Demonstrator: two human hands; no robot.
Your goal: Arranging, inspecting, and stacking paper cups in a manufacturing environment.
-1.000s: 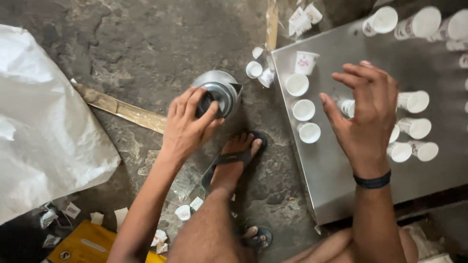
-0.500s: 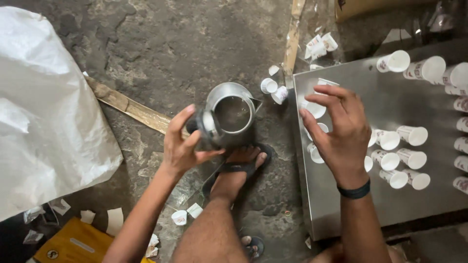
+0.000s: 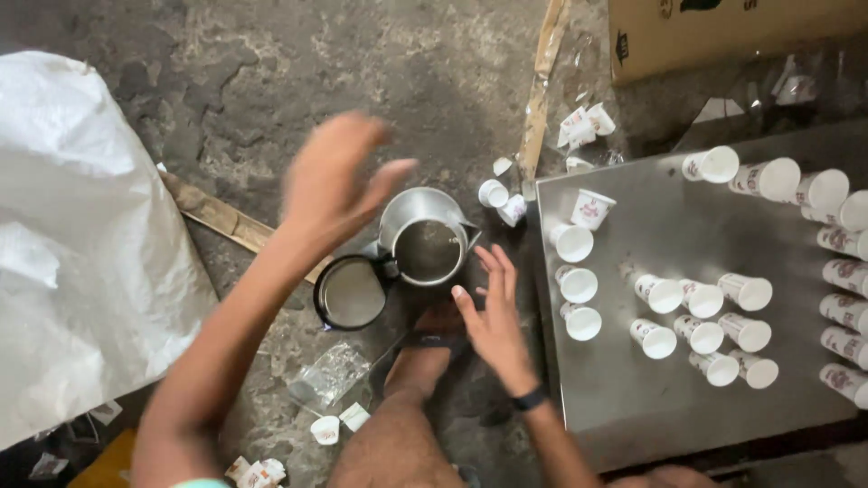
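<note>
A steel kettle (image 3: 425, 242) stands on the rough floor with its hinged lid (image 3: 351, 291) flipped open to the left. Dark liquid shows inside. My left hand (image 3: 334, 181) hovers blurred above and left of the kettle, fingers apart, holding nothing. My right hand (image 3: 493, 316) is low beside the kettle's right side, fingers spread, empty, close to the edge of the steel tray (image 3: 633, 398). My foot in a sandal (image 3: 429, 352) rests just below the kettle.
The steel tray carries several white paper cups (image 3: 579, 285), some upright, many lying on their sides (image 3: 750, 179). A white sack (image 3: 81, 235) lies at left. A wooden strip (image 3: 217, 217), crumpled cups (image 3: 583, 122) and a cardboard box (image 3: 723, 32) lie around.
The kettle's lid has swung open. My left hand let go of the kettle and rose above it. My right hand moved off the tray down to the kettle's side.
</note>
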